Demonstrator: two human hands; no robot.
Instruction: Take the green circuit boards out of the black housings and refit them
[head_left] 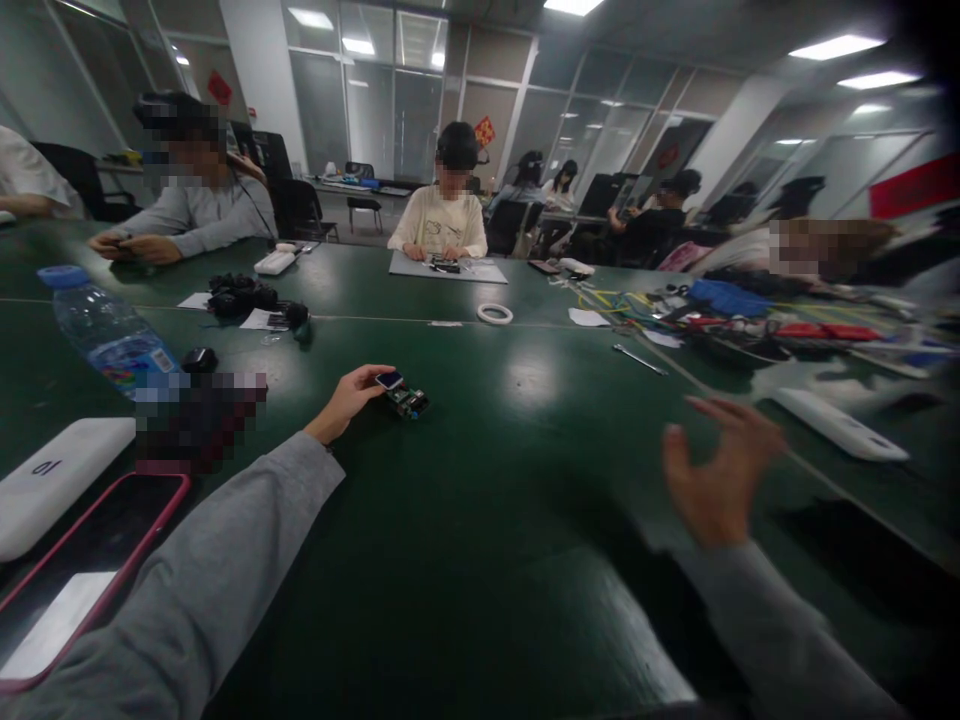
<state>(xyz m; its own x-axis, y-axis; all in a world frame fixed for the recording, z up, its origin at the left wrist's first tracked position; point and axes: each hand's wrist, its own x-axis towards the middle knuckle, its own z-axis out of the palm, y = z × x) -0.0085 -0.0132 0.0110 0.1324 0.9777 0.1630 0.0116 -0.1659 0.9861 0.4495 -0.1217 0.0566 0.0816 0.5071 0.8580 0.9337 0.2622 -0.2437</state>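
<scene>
"Green table (465, 580) under bright ceiling panels, with people seated across it; what's at the far left?"

"White power-bank-like block (56, 480) with digits on it, a red-rimmed phone (112, 535) beside it, then a clear plastic bottle (112, 335)."

"Anything in the bottle?"

"Its blue cap (64, 277) is on; I can't make out a liquid level. Just right sits a small black case (199, 360), contents hidden."

"And the left hand (347, 400)?"

"Fingers drawn together, gripping the left end of a circuit board (409, 402) with a small screen (389, 380), left of the table's middle. Whether the board touches the table, I can't tell."

"Farther right?"

"White ring (495, 314), wrench (640, 360), then the right hand (724, 470), blurred, raised, fingers spread and loosely curled, holding nothing. Past it, a cable heap (750, 325) and a long white block (840, 423)"
</scene>
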